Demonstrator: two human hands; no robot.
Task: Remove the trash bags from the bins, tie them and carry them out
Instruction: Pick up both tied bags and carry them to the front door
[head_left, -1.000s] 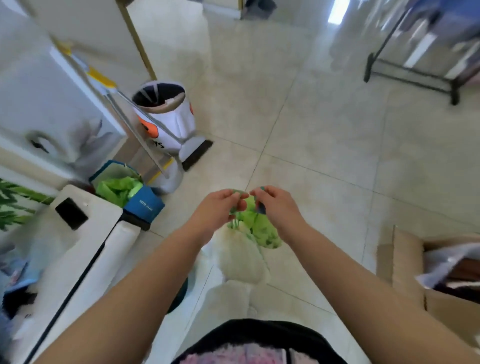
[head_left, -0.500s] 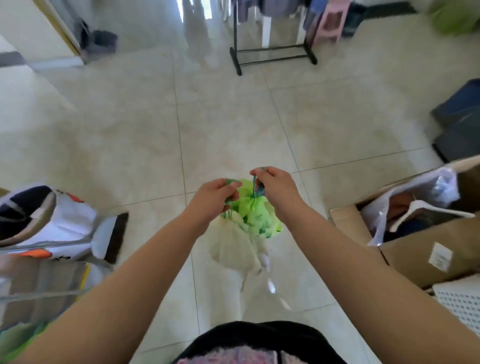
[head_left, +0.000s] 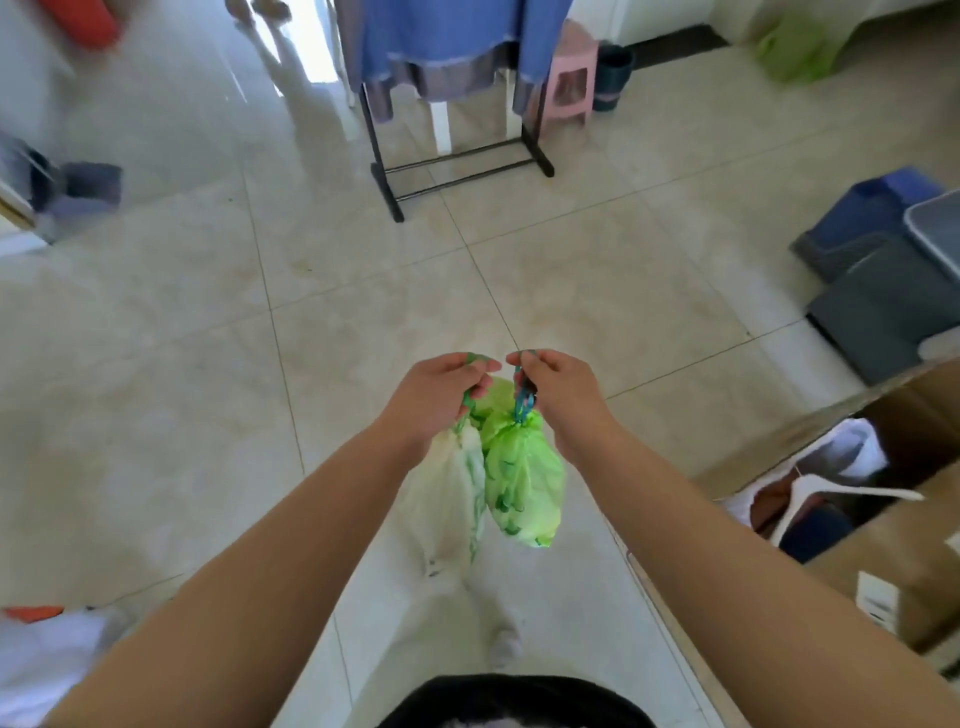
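Two hands, two bags, one each. Left hand (head_left: 434, 397) curled, thumb and fingers pinched on the green drawstring of a pale, whitish trash bag (head_left: 449, 499). Right hand (head_left: 563, 397) likewise closed, pinching the blue-green tie of a bright green trash bag (head_left: 524, 486). Both held in front of the body, fingertips nearly meeting, bags hanging side by side and touching, clear of the tiled floor (head_left: 363, 312).

Wide open tile straight ahead and to the left. Farther on, centred, one black clothes rack (head_left: 457, 171) draped with blue and grey cloth, its base bar across the way. Behind it one pink stool (head_left: 569, 78) and, just beside that, one dark bin (head_left: 613, 75). Far right corner: a green bag (head_left: 795, 47), blurred.

Right side crowded: a stack of blue and grey bins (head_left: 878, 270), count unclear, and below them two cardboard boxes (head_left: 904, 561), the nearer open with white plastic and a white hanger inside, its edge close beside the right forearm. Lower left corner: something white and orange (head_left: 41, 654), partly cut off.
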